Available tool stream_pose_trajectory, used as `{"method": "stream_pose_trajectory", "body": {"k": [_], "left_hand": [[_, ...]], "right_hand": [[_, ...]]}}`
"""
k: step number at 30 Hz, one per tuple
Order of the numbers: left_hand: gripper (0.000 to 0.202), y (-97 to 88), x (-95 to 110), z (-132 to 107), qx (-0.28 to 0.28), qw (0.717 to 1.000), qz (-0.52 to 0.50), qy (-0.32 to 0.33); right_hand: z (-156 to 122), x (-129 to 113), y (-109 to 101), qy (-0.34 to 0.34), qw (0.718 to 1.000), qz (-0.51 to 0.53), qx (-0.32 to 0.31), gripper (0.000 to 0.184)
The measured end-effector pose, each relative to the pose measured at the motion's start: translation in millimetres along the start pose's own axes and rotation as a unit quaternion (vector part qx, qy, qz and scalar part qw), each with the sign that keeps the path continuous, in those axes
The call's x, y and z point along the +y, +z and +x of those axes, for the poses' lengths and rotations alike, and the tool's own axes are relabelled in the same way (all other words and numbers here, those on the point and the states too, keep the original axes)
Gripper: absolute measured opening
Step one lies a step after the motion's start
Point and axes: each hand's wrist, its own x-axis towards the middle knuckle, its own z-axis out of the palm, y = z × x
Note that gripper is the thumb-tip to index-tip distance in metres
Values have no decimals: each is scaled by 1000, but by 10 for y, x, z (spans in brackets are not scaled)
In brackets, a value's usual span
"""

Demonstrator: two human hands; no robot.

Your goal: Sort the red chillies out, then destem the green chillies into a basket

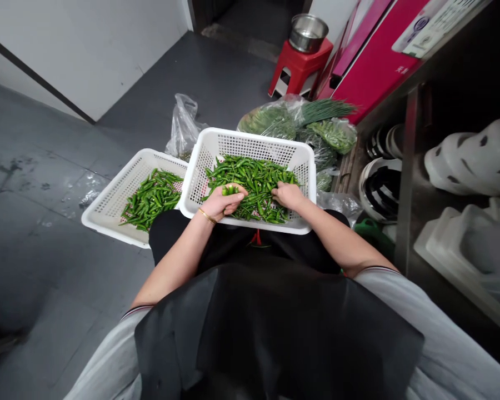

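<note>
Across the lap, head view: white basket, green chilies heaped inside; left hand closed round several; right hand down at the heap, cannot tell if gripping any; second basket just beside, more chilies in it

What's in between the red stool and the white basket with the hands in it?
In the head view, a clear plastic bag with green vegetables inside lies between the red stool and the white basket.
</note>
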Motion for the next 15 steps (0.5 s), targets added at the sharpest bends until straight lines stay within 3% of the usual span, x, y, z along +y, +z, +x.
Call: {"method": "stream_pose_trajectory", "body": {"k": [3, 6, 8, 10, 12, 15], "left_hand": [[37, 120, 35, 150, 77, 989, 130, 6], [36, 329, 14, 309, 87, 976, 193, 40], [31, 424, -15, 358, 73, 984, 160, 18], [31, 437, -38, 340, 51, 993, 99, -36], [31, 368, -44, 276, 35, 996, 37, -70], [27, 194, -21, 171, 26, 998, -34, -55]], "right_hand": [[-22, -148, -161, -36, 983, 159, 88, 25], [-104, -341, -414, -92, 940, 276, 179, 31], [-171, -399, -553, -97, 934, 243, 244, 34], [-232, -351, -614, -69, 945, 159, 278, 34], [-275, -222, -556, -39, 969, 72, 234, 33], [-291, -42, -254, -40, 998, -34, 37, 28]]}}
